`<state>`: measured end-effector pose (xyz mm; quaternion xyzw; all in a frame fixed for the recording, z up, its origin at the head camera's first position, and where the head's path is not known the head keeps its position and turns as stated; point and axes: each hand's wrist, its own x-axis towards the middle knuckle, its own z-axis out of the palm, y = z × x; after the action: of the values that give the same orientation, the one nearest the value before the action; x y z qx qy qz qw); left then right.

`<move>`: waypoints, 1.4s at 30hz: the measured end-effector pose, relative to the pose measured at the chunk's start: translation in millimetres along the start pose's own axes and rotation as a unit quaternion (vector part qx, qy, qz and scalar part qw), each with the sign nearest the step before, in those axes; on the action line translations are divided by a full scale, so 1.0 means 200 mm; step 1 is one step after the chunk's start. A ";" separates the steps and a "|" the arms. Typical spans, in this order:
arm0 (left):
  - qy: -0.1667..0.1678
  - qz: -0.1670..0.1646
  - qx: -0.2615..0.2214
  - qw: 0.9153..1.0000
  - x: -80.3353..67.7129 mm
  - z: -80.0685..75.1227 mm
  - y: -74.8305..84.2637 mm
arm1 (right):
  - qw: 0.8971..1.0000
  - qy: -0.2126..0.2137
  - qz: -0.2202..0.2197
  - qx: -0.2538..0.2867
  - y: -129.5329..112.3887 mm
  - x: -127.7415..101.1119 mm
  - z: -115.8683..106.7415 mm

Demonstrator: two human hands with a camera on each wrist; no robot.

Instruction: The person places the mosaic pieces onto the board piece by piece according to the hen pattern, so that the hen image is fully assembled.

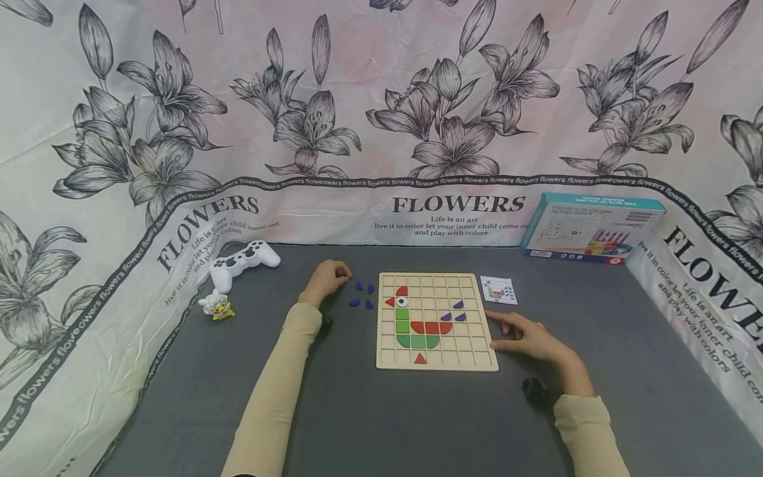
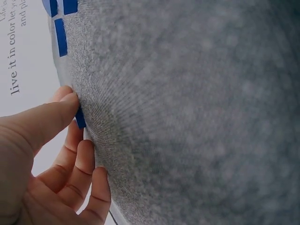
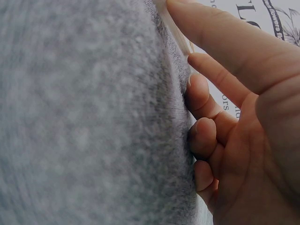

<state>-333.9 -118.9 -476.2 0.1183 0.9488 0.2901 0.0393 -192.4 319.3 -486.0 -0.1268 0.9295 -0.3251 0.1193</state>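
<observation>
My left hand (image 1: 324,281) is left of the wooden grid board (image 1: 381,324), and in the left wrist view its thumb and forefinger pinch a small blue piece (image 2: 81,118). Several loose blue pieces (image 1: 354,303) lie between that hand and the board. On the board, red, green and blue pieces form a bird-like shape with a round eye piece (image 1: 402,302); a red triangle (image 1: 420,358) sits low and three blue pieces (image 1: 446,317) at the right. My right hand (image 1: 527,338) touches the board's right edge with thumb and forefinger, its other fingers bent.
A small pattern card (image 1: 499,290) lies beyond the board's upper right corner. A teal-edged box (image 1: 590,228) stands at the back right. A white game controller (image 1: 244,264) and a small toy figure (image 1: 217,305) are at the left. Flowered cloth (image 1: 334,218) surrounds the grey table (image 1: 387,424).
</observation>
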 end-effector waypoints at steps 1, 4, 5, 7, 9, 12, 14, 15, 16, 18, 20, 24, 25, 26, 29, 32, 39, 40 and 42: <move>0.001 0.000 0.000 1.000 0.00 0.00 0.00 | 1.000 0.001 0.000 0.000 0.00 0.00 0.00; 0.001 -0.002 0.002 1.000 0.00 0.00 0.00 | 1.000 0.002 0.001 0.000 0.00 0.00 0.00; 0.001 -0.004 0.003 1.000 0.00 0.00 0.00 | 1.000 0.002 0.002 0.000 0.00 0.00 0.00; -0.001 -0.007 0.004 1.000 -0.01 0.00 0.01 | 1.000 0.001 0.005 0.001 0.00 0.00 0.00; -0.002 -0.009 0.006 1.000 -0.01 0.00 0.01 | 1.000 0.001 0.004 0.002 0.00 0.00 0.00; 0.002 -0.005 0.008 1.000 -0.03 0.00 0.03 | 1.000 0.003 0.001 0.000 0.00 0.00 0.00; 0.006 -0.004 0.008 1.000 -0.04 0.01 0.05 | 1.000 0.004 0.000 -0.002 0.00 0.00 0.00; 0.010 -0.003 0.006 1.000 -0.04 0.01 0.05 | 1.000 0.004 0.000 -0.003 0.00 0.00 0.00; 0.012 -0.003 0.003 1.000 -0.05 0.01 0.06 | 1.000 0.004 0.001 -0.004 0.00 0.00 0.00; 0.018 -0.006 -0.002 1.000 -0.06 0.02 0.08 | 1.000 0.004 0.000 -0.005 0.00 0.00 0.00; 0.025 -0.007 -0.005 1.000 -0.07 0.03 0.11 | 1.000 0.005 -0.002 -0.005 0.00 0.00 0.00; 0.038 0.002 -0.008 0.999 -0.09 0.05 0.15 | 1.000 0.005 -0.003 -0.006 -0.01 0.00 0.00; 0.041 0.006 -0.009 0.999 -0.10 0.05 0.17 | 1.000 0.004 -0.002 -0.006 -0.01 0.00 0.00; 0.043 0.010 -0.010 0.999 -0.11 0.05 0.18 | 1.000 0.003 0.000 -0.005 -0.01 0.00 0.00; 0.051 0.024 -0.010 0.998 -0.13 0.07 0.22 | 1.000 0.000 0.004 -0.003 -0.01 0.00 0.00; 0.057 0.034 -0.012 0.998 -0.15 0.10 0.25 | 1.000 -0.003 0.006 -0.001 -0.01 0.00 -0.01; 0.062 0.054 -0.017 0.997 -0.18 0.17 0.35 | 1.000 0.005 0.002 -0.009 0.00 0.00 0.00; 0.060 0.058 -0.019 0.996 -0.19 0.18 0.36 | 1.000 0.006 0.002 -0.010 0.00 0.00 0.00; 0.055 0.065 -0.021 0.996 -0.20 0.20 0.40 | 1.000 0.008 0.001 -0.011 0.00 0.00 0.00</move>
<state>-273.3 -43.7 -464.7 0.1630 0.9334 0.3184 -0.0292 -192.5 318.6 -485.9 -0.1251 0.9338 -0.3162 0.1110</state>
